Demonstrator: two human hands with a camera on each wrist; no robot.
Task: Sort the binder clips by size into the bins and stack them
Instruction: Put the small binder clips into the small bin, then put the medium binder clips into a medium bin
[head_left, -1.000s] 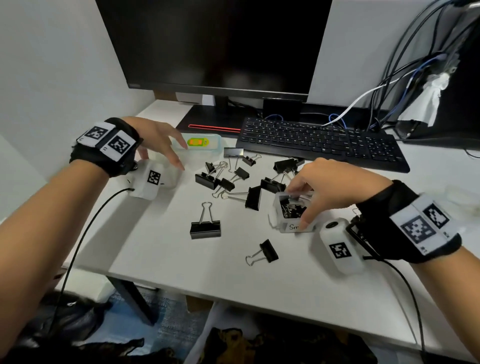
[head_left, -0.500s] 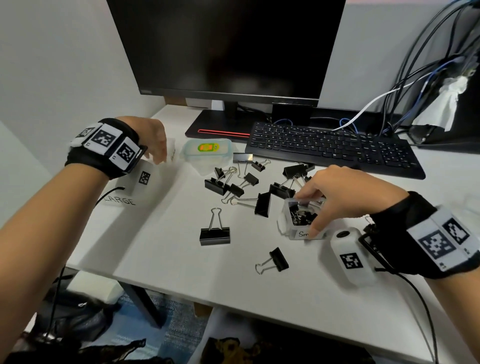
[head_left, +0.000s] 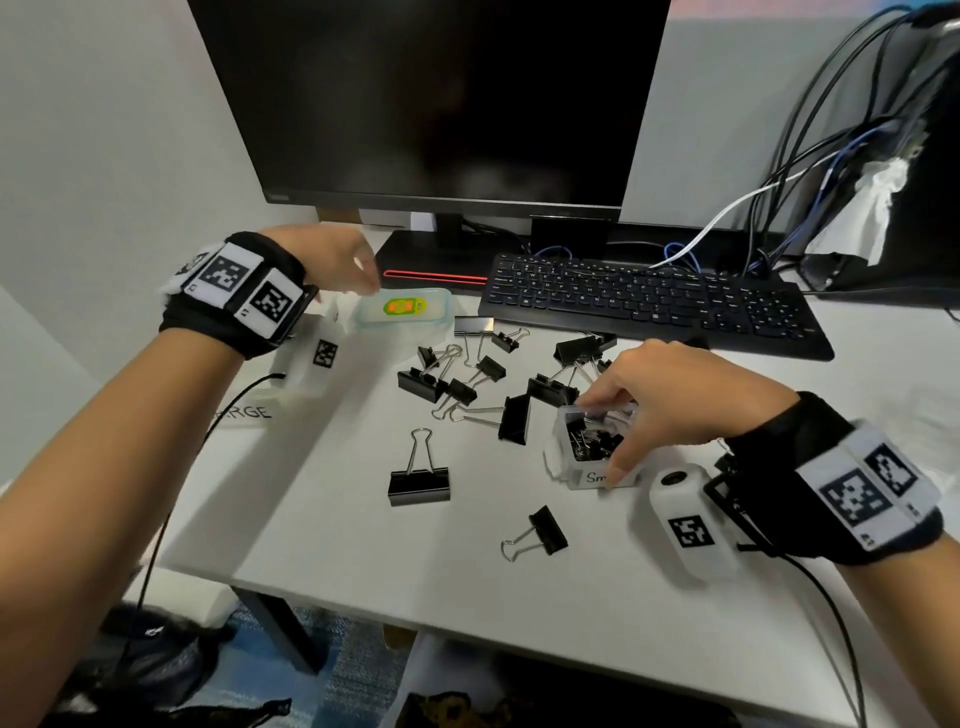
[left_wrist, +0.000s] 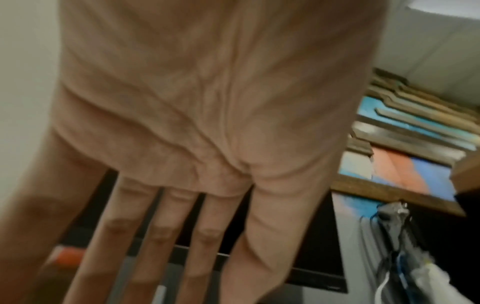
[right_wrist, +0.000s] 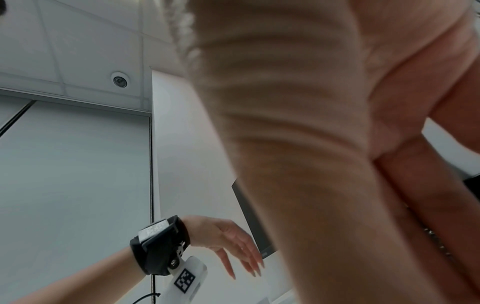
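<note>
While gripped by the right hand (head_left: 670, 400), clear small bin (head_left: 574, 475), black clips inside.

The left hand (head_left: 332, 262) hovers raised, fingers (left_wrist: 166, 236) straight and slightly spread — holding nothing. The right hand (head_left: 670, 395) sits lower, palm down, fingers curled downward, thumb (head_left: 626, 457) stretched toward the body — apparently gripping something, though blurred.

The right hand (head_left: 670, 395) hides the small bin's (head_left: 563, 447) far rim.

I see black binder clips (head_left: 418, 479) on a white table (head_left: 363, 545), and black-and-white checkered tags on black wristbands (head_left: 244, 291).
</note>
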